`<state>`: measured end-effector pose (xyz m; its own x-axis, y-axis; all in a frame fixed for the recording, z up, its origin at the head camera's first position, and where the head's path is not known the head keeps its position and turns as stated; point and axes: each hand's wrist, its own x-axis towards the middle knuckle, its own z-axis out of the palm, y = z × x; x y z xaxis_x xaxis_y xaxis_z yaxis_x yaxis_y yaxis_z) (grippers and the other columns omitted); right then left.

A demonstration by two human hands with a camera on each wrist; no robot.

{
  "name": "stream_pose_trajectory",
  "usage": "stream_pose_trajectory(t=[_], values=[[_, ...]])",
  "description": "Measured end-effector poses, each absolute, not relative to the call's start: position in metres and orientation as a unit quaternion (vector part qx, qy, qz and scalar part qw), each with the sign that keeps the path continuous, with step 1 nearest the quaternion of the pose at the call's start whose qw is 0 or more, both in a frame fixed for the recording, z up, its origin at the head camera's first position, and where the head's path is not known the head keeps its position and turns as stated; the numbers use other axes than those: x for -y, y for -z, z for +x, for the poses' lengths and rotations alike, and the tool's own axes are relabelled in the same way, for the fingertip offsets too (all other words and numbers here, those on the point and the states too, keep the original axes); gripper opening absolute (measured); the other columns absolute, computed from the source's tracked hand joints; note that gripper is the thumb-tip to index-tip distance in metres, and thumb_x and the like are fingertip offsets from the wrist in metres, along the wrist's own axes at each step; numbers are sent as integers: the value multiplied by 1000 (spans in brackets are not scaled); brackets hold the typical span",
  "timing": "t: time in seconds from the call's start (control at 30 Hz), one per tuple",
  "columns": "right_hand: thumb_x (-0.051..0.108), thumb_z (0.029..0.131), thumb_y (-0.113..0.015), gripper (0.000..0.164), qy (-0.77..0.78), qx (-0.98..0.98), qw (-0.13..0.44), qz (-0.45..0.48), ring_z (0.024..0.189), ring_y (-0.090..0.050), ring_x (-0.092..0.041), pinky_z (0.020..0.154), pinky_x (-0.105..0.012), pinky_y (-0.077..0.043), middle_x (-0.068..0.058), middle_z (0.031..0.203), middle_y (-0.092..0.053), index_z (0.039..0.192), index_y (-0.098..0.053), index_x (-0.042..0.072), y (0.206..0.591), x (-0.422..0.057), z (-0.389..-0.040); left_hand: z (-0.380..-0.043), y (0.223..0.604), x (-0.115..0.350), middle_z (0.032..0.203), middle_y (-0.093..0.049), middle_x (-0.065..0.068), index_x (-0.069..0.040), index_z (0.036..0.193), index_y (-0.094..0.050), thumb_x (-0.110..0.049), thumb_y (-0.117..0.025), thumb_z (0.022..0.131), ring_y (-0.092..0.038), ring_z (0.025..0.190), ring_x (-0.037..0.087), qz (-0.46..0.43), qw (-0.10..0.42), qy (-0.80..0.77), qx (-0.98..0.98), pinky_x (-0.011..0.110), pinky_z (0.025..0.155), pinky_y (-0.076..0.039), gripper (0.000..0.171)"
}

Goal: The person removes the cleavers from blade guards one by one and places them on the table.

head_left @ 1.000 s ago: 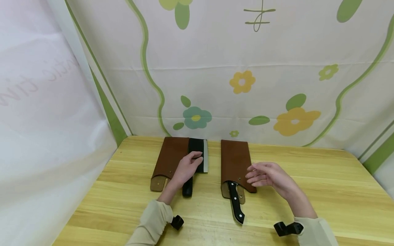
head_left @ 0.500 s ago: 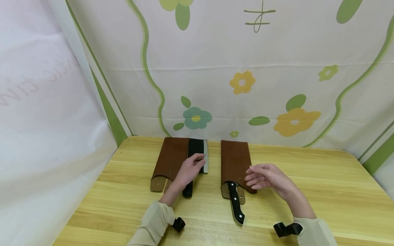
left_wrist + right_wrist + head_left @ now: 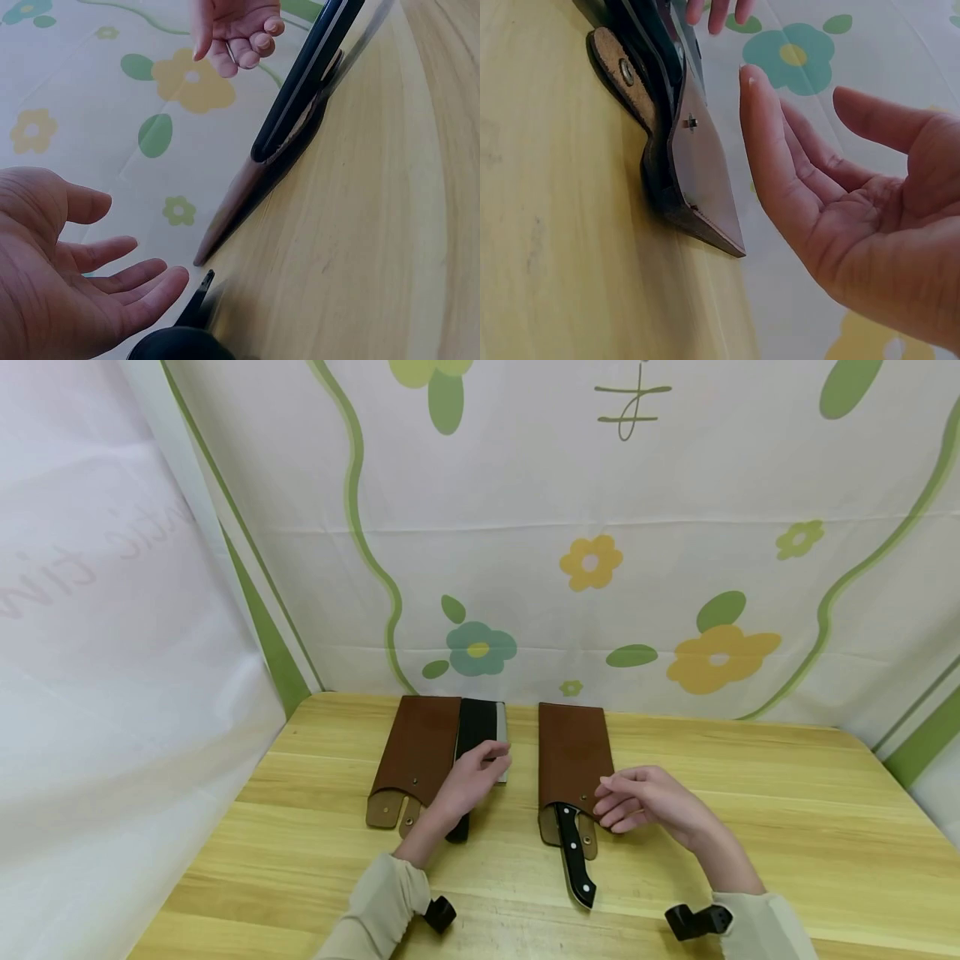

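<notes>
My left hand [image 3: 468, 781] hovers over a cleaver [image 3: 477, 720] that has a dark blade, a bright edge strip and a black handle. Its fingers are loosely bent and hold nothing; in the left wrist view the palm [image 3: 67, 277] shows bare. Against the cleaver's left side lies a brown leather sheath [image 3: 420, 739]. A second brown sheath [image 3: 573, 747] lies to the right, with a knife's black riveted handle [image 3: 574, 856] sticking out toward me; its blade is hidden inside. Close by that sheath's lower right corner is my right hand [image 3: 651, 800], relaxed with nothing in it.
Both sheaths have snap straps, the right one's strap [image 3: 622, 71] lying unfastened beside the knife handle. Wooden tabletop [image 3: 787, 827] spreads around them. A flower-printed cloth [image 3: 525, 485] rises behind the table, and another white sheet [image 3: 112, 693] hangs at left.
My left hand has drifted slightly right and toward me above the cleaver. The right hand has sunk a little toward the sheath's lower corner. Knives and sheaths stay put.
</notes>
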<state>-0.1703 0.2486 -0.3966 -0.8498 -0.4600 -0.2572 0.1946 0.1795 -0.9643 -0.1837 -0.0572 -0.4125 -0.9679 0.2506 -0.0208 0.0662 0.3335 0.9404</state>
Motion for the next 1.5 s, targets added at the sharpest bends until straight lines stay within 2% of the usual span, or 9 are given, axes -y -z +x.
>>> stream_pose_trajectory(t=[0.23, 0.77, 1.03, 1.3, 1.5], values=[[22, 108, -55, 43, 625, -726, 272, -96, 82, -75, -25, 74, -38, -63, -16, 96, -74, 119, -61, -19, 399, -246, -170, -184, 416, 52, 140, -60, 13, -3, 144, -58, -28, -56, 109, -62, 119, 30, 94, 99, -583, -801, 44, 96, -54, 44], [24, 107, -58, 43, 602, -734, 295, -108, 82, -74, -26, 74, -39, -63, -16, 95, -73, 118, -64, -18, 401, -241, -168, -180, 418, 44, 139, -60, 13, -2, 143, -58, -28, -57, 108, -63, 117, 30, 93, 119, -592, -792, 46, 96, -54, 44], [25, 108, -57, 42, 588, -742, 303, -109, 84, -75, -32, 73, -42, -63, -19, 96, -73, 116, -66, -16, 406, -239, -169, -181, 423, 42, 135, -62, 14, 0, 144, -57, -25, -56, 109, -66, 114, 31, 81, 138, -611, -775, 43, 92, -57, 43], [25, 108, -57, 40, 578, -747, 309, -109, 80, -75, -30, 70, -43, -63, -17, 92, -73, 109, -70, -13, 405, -234, -167, -180, 429, 40, 140, -60, 19, 1, 145, -55, -24, -56, 109, -68, 111, 33, 83, 156, -629, -757, 44, 90, -59, 44], [26, 107, -59, 40, 576, -748, 312, -112, 80, -76, -30, 68, -40, -63, -17, 92, -74, 108, -71, -12, 407, -230, -166, -180, 430, 39, 135, -63, 19, 3, 143, -55, -20, -55, 109, -69, 108, 32, 74, 163, -640, -747, 42, 87, -60, 41]])
